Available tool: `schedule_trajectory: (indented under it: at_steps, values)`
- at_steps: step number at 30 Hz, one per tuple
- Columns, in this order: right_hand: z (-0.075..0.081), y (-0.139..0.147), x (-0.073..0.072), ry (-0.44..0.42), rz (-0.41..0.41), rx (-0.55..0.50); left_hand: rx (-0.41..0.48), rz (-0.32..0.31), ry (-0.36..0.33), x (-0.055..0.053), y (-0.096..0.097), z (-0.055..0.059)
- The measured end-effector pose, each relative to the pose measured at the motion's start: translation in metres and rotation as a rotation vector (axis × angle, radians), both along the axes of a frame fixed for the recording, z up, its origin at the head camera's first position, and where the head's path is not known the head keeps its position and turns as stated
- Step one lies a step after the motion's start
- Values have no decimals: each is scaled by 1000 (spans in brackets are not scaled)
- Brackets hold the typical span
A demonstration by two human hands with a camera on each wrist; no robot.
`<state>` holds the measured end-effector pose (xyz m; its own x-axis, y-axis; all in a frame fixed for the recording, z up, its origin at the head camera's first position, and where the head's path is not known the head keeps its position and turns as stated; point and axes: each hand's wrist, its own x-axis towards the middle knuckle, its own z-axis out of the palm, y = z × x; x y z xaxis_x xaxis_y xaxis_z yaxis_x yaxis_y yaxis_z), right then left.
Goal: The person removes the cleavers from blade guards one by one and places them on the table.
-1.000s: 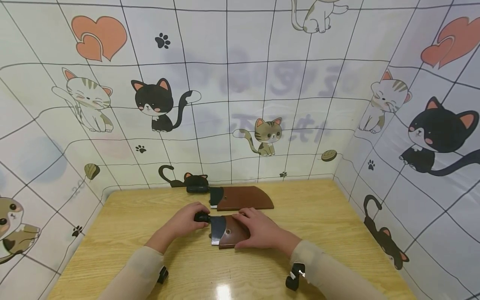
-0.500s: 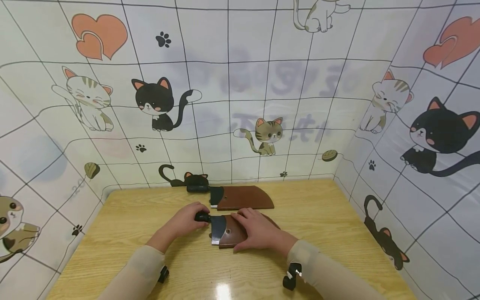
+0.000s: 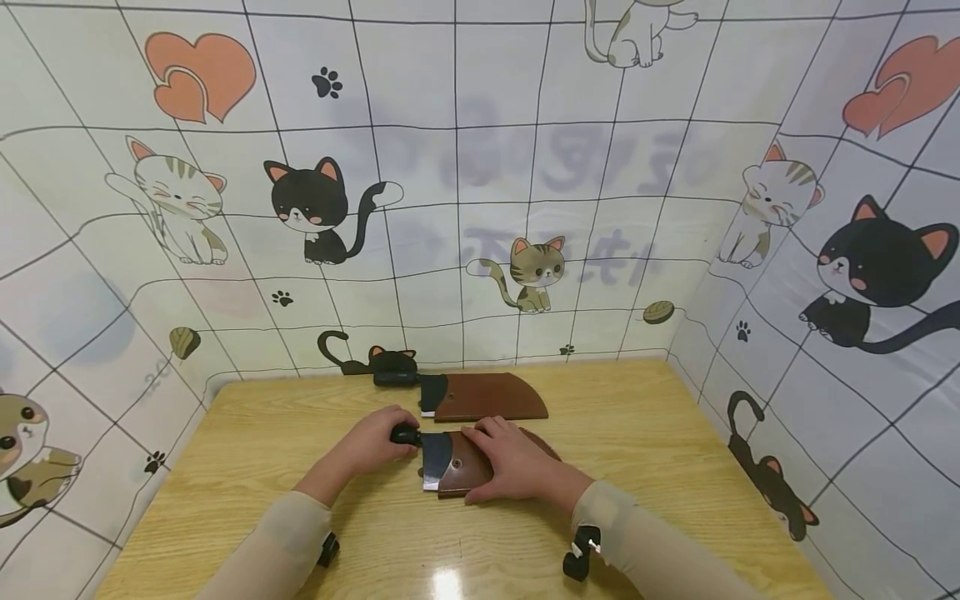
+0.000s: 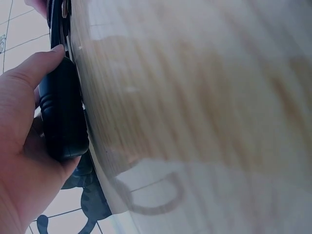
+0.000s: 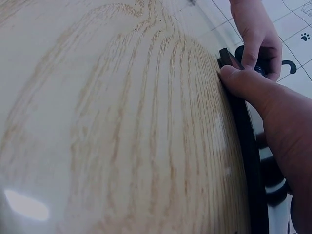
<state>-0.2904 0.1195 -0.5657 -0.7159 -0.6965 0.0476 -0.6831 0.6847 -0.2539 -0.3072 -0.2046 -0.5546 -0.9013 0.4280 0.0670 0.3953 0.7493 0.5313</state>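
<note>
In the head view, a cleaver lies on the table in a brown leather sheath [image 3: 468, 475] with a snap; a strip of its bare blade [image 3: 436, 458] shows at the handle end. My left hand [image 3: 375, 437] grips its black handle [image 4: 63, 112], thumb along the top in the left wrist view. Across the sheath lies my right hand [image 3: 517, 462], holding it between the thumb at the near edge and the fingers toward the far edge. The right wrist view shows that thumb [image 5: 243, 85] on the sheath's edge; the fingers are mostly hidden there.
Behind, parallel to it, lies a second sheathed cleaver [image 3: 491, 396] with its black handle [image 3: 395, 378] to the left, close to the back wall. The wooden table [image 3: 637, 517] is enclosed by cat-printed tile-pattern walls [image 3: 420, 292] at the back and sides.
My right hand has shifted slightly left on the sheath, uncovering its rounded end to the right. The left hand stays on the handle, and both cleavers lie where they were.
</note>
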Motion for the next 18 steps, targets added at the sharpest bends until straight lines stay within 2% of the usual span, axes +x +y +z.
schedule_trajectory:
  at_steps: [10, 18]
  values:
    - [0, 0, 2, 10, -4, -18, 11, 73, 0, 2, 4, -2]
    - [12, 4, 5, 30, 2, -54, 154, 67, -10, 3, -2, 1]
